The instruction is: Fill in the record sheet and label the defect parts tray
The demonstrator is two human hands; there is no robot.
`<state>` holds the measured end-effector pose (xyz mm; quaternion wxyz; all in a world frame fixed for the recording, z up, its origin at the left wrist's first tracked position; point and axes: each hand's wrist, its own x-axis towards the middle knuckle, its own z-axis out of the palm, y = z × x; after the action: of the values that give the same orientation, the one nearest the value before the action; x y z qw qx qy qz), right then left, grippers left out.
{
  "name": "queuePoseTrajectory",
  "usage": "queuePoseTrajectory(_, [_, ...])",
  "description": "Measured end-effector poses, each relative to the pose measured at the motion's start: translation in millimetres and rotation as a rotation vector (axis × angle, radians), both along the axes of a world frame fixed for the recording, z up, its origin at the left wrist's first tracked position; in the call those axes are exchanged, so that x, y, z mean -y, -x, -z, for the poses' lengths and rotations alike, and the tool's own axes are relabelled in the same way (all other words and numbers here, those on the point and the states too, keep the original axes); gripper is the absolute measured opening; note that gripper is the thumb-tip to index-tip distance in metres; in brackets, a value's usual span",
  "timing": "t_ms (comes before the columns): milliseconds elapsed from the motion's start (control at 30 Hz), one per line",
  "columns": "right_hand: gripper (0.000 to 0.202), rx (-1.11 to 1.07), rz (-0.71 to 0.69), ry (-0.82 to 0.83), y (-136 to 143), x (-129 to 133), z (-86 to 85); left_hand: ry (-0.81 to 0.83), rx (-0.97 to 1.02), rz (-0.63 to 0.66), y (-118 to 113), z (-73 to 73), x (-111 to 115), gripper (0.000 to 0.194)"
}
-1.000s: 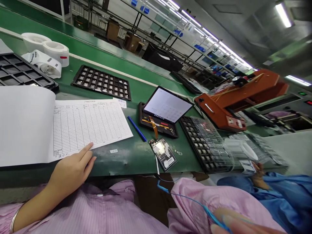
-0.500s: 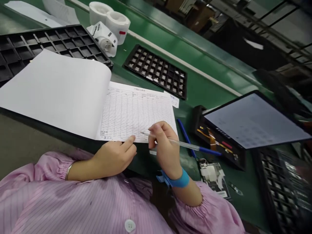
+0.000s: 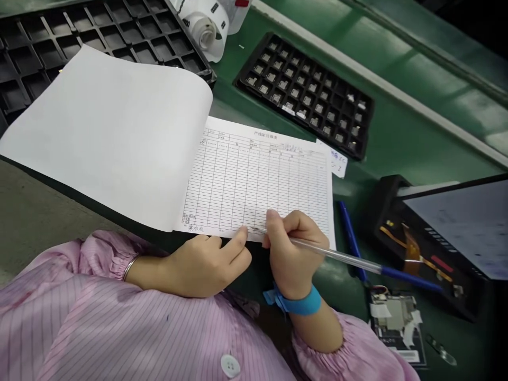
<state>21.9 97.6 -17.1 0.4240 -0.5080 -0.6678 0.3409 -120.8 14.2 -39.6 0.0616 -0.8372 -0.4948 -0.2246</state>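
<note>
My right hand (image 3: 297,254), with a blue band on its wrist, grips a pen (image 3: 349,259) that has a clear barrel and a blue end. The pen's tip is at the bottom margin of a printed table form (image 3: 257,180), close to my left index finger. My left hand (image 3: 210,264) rests at the form's lower edge, its index finger stretched onto the paper and the other fingers loosely bent. Handwriting shows at the form's bottom left. A blank white page (image 3: 111,137) is folded over to the left, curling up at the spine.
Black compartment trays (image 3: 305,95) lie beyond the form, one holding small metal parts; a larger tray (image 3: 95,37) is at upper left. Label rolls (image 3: 206,34) stand between them. On the right are another blue pen (image 3: 351,238), a screen in a black fixture (image 3: 381,206) and a circuit assembly (image 3: 397,323).
My view has moved closer, so everything looks larger and shifted right. The pen tip has come down to the form's bottom margin, nearer my left index finger.
</note>
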Motion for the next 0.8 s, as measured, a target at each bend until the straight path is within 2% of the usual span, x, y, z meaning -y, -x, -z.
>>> queuePoseTrajectory(400, [0.04, 0.023, 0.057, -0.042, -0.7, 1.0, 1.7, -0.01, 0.018, 0.02, 2.4, -4.5, -2.2, 0.005])
queuePoseTrajectory(800, [0.04, 0.054, -0.018, -0.03, -1.6, 2.0, 3.0, -0.046, 0.035, 0.022, 1.0, -2.3, -1.9, 0.007])
